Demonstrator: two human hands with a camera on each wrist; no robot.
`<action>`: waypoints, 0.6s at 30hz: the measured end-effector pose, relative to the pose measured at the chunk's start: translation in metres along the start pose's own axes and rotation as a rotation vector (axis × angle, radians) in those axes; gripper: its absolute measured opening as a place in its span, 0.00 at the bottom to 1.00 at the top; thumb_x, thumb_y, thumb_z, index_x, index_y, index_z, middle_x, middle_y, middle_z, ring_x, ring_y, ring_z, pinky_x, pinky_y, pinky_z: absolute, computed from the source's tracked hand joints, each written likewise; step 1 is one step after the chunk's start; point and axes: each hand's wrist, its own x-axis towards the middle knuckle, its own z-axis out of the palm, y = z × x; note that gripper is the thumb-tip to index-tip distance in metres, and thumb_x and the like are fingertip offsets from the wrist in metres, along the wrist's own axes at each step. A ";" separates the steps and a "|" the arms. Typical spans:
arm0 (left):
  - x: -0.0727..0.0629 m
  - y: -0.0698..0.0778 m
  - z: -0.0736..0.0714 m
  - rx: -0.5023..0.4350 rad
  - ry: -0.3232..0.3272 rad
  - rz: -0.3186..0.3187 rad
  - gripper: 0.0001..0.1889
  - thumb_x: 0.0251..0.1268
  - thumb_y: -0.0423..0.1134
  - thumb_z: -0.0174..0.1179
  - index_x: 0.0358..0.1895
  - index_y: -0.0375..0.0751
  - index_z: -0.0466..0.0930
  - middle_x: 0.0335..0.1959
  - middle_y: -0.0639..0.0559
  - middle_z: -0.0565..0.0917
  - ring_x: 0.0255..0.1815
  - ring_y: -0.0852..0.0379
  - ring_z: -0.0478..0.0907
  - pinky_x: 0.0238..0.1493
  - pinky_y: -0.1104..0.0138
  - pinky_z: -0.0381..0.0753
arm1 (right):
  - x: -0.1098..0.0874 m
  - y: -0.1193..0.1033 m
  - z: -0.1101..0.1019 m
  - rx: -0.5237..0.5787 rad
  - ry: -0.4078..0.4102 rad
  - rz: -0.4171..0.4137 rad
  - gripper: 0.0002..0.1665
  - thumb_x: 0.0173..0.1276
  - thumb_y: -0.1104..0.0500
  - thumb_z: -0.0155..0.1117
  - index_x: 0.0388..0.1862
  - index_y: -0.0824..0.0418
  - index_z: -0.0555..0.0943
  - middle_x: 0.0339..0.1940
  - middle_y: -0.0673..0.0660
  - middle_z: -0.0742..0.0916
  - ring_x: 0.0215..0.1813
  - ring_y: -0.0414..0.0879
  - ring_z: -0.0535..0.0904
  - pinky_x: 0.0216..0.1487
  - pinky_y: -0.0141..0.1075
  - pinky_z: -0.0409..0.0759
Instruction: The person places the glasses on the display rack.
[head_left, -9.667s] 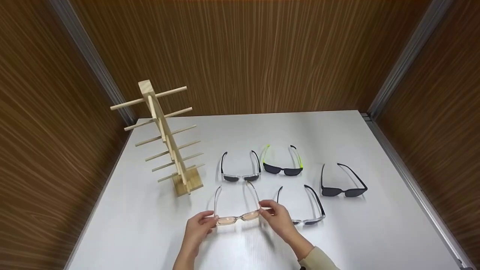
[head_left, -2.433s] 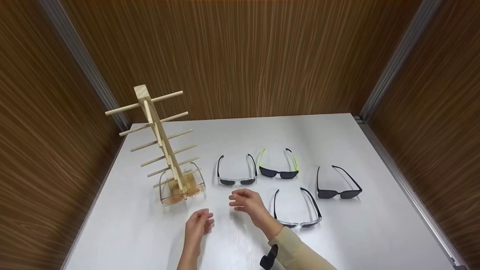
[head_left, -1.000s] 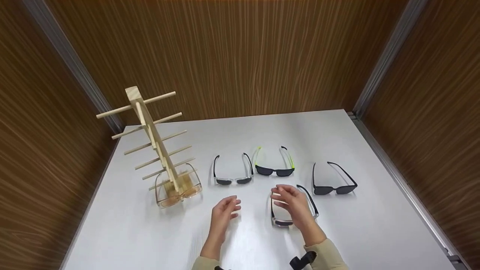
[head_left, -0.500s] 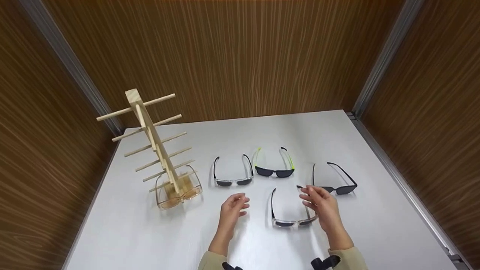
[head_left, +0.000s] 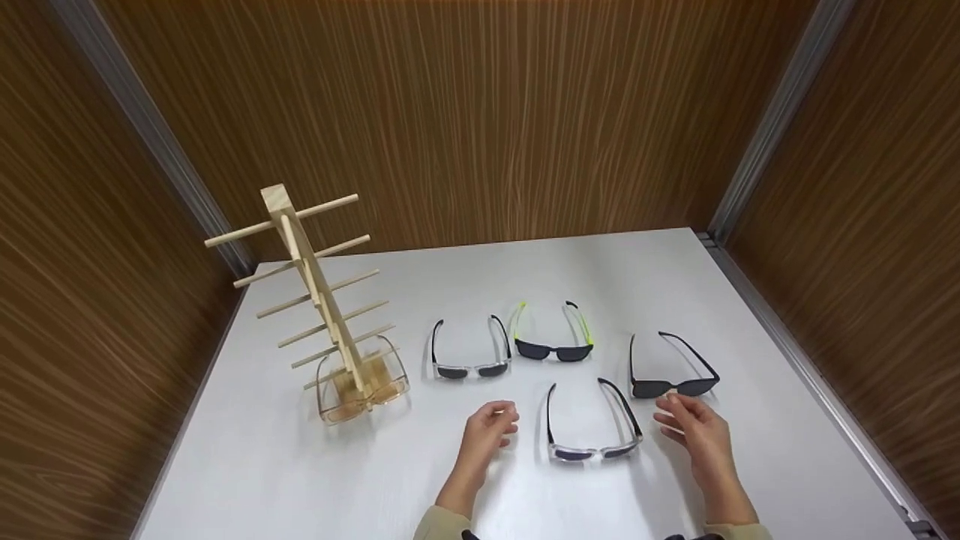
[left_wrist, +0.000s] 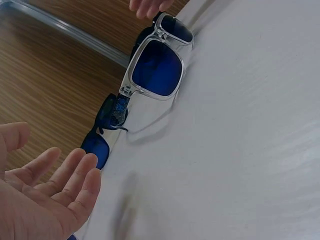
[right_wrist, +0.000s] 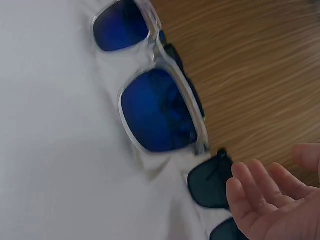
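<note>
Both hands hover apart over the white table, holding nothing. My left hand, fingers loosely bent, is left of a pair of clear-framed sunglasses with black temples. To the right of that pair is my right hand, its fingertips just in front of the all-black sunglasses; contact cannot be told. Blue lenses of the clear-framed sunglasses show in the left wrist view, beyond the left hand. In the right wrist view, the relaxed right hand overlaps the dark sunglasses.
A wooden peg rack stands at the left, pegs sticking out sideways. Orange-tinted glasses sit low around its base. Another clear-and-black pair of sunglasses and a black-and-neon-green pair lie further back. Wood-grain walls enclose the table.
The orange-tinted glasses, earlier held in both hands, are now on the rack. Since then both hands have moved right, the right hand passing over the front clear-framed sunglasses to their far side.
</note>
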 end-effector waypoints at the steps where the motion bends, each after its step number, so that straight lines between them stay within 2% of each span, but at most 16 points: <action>1: 0.000 -0.002 0.002 0.008 -0.003 -0.010 0.19 0.64 0.47 0.58 0.49 0.35 0.77 0.39 0.45 0.83 0.37 0.53 0.80 0.39 0.58 0.78 | 0.004 0.009 -0.006 -0.032 0.028 0.035 0.27 0.64 0.47 0.63 0.54 0.64 0.73 0.40 0.51 0.86 0.40 0.44 0.84 0.40 0.34 0.80; 5: -0.001 -0.007 0.010 0.013 -0.046 -0.067 0.20 0.61 0.51 0.60 0.48 0.38 0.77 0.39 0.48 0.83 0.36 0.53 0.79 0.36 0.60 0.78 | 0.003 0.021 -0.015 -0.146 0.088 0.189 0.39 0.60 0.40 0.63 0.60 0.65 0.66 0.39 0.50 0.86 0.38 0.42 0.83 0.38 0.34 0.81; 6: -0.001 -0.009 0.013 0.012 -0.053 -0.094 0.21 0.60 0.52 0.60 0.48 0.39 0.77 0.39 0.48 0.83 0.36 0.53 0.79 0.36 0.61 0.78 | -0.002 0.017 -0.012 -0.174 0.089 0.216 0.43 0.61 0.40 0.63 0.62 0.68 0.64 0.40 0.52 0.86 0.38 0.42 0.83 0.37 0.35 0.80; 8: -0.001 -0.011 0.017 0.017 -0.064 -0.136 0.22 0.59 0.53 0.61 0.49 0.41 0.77 0.39 0.49 0.82 0.36 0.53 0.79 0.35 0.63 0.78 | -0.014 0.004 -0.006 -0.199 0.073 0.260 0.43 0.62 0.41 0.62 0.64 0.69 0.63 0.39 0.52 0.85 0.37 0.41 0.83 0.36 0.35 0.81; 12: -0.002 -0.015 0.025 0.034 -0.081 -0.178 0.22 0.59 0.51 0.61 0.51 0.40 0.76 0.38 0.51 0.83 0.35 0.55 0.80 0.36 0.64 0.79 | -0.028 -0.010 0.005 -0.230 0.034 0.273 0.38 0.67 0.47 0.59 0.63 0.72 0.62 0.38 0.55 0.85 0.35 0.42 0.82 0.35 0.35 0.80; 18: -0.002 -0.021 0.034 0.041 -0.086 -0.194 0.21 0.58 0.47 0.63 0.50 0.37 0.76 0.35 0.51 0.83 0.32 0.55 0.80 0.30 0.65 0.79 | -0.035 -0.008 0.014 -0.248 0.003 0.267 0.31 0.69 0.53 0.57 0.61 0.74 0.64 0.35 0.55 0.85 0.35 0.42 0.82 0.36 0.34 0.80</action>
